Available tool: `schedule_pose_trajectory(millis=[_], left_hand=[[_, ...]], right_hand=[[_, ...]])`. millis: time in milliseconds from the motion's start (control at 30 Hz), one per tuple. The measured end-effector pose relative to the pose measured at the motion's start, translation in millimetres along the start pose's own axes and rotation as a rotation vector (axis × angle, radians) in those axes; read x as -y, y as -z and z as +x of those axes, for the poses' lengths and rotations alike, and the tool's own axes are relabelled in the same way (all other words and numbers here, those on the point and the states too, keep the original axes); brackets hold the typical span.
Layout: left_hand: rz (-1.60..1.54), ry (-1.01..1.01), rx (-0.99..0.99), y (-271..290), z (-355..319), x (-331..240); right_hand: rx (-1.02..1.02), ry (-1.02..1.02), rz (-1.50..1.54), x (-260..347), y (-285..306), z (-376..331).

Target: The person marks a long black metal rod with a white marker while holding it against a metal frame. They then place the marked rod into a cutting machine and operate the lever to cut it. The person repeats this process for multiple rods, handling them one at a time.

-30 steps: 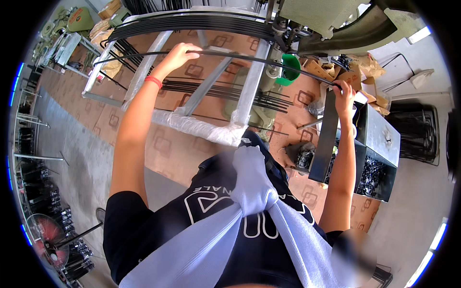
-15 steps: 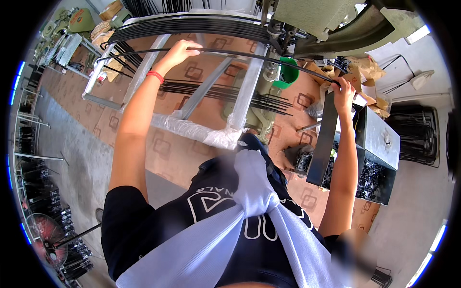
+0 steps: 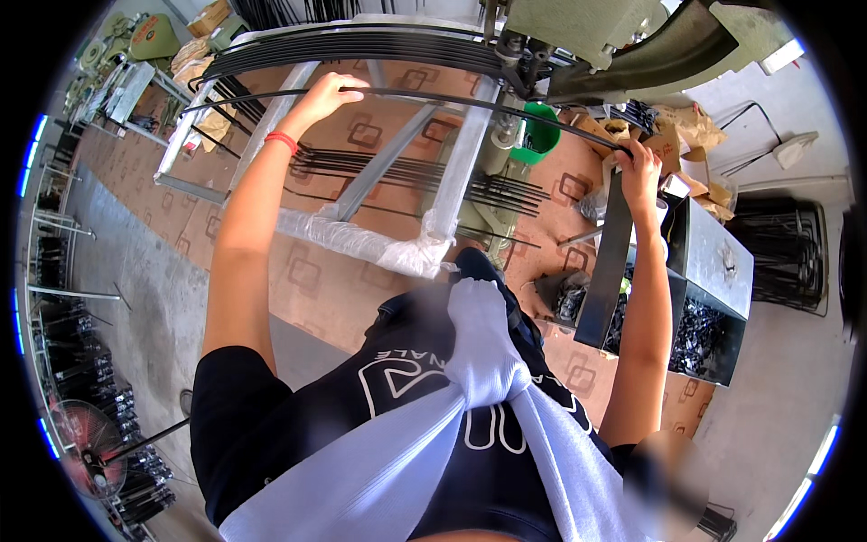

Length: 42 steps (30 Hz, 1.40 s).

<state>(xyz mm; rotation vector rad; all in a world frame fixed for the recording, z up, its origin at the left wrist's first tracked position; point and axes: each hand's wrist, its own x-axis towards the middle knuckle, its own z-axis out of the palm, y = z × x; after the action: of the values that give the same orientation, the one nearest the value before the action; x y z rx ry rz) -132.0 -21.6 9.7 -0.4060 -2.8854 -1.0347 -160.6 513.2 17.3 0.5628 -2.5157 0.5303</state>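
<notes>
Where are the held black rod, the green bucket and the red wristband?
Black rod (image 3: 420, 95), head view: middle of its length.
Green bucket (image 3: 545, 135), head view: its wall.
Red wristband (image 3: 283, 141), head view: the band's visible side.

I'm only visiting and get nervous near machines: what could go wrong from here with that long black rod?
The black rod extends past the left hand, so its free end might catch on the pale metal frame or the bundle of black rods. In this view the right hand appears just above the dark metal panel, so it could perhaps scrape the edge; depth is hard to judge.
</notes>
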Motion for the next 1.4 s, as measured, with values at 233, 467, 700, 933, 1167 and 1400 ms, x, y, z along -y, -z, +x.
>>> schedule_pose_trajectory(millis=[233,467,700,933,1167,1400], left_hand=[[-0.023,0.007,-0.027,0.1,-1.1,-3.1],[0.006,0.015,-0.023,-2.0,-5.8,-4.3],[0.019,0.011,-0.001,-0.6,-5.8,-2.1],[0.123,0.009,0.026,-5.2,-6.4,1.4],[-0.002,0.099,0.011,0.5,-10.9,2.0],[0.077,0.092,0.009,5.3,-6.8,-11.1]], right_hand=[[0.000,0.008,0.024,-1.9,0.1,1.6],[0.020,-0.007,0.001,-1.8,0.0,-2.1],[0.020,-0.003,0.027,0.2,-1.1,-3.8],[0.069,-0.026,0.053,-5.1,-10.1,-11.3],[0.031,0.030,0.081,-0.4,-9.9,-7.8],[-0.001,0.030,0.060,2.5,-4.4,3.2]])
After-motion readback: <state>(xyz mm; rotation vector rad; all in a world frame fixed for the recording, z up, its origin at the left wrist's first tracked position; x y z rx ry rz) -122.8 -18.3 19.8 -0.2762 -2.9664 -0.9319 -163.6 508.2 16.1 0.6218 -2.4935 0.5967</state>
